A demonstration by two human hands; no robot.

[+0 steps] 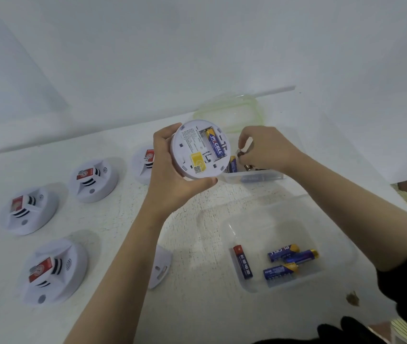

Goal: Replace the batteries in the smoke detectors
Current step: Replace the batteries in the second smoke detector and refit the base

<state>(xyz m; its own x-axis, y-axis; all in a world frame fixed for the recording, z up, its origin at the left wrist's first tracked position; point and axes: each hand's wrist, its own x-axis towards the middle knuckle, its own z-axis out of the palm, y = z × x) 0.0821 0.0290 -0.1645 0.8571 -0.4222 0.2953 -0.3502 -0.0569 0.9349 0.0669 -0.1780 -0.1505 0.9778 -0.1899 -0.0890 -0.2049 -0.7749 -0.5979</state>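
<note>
Soft, even, cool light; the white table [197,306] looks washed out. Faint shadows fall toward 2 o'clock. Wide-angle bending curves the edges. Overall focus is slightly soft.

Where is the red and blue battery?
The red and blue battery lies in the near clear tray, lower right of the head view, left of three blue and gold batteries.
</note>
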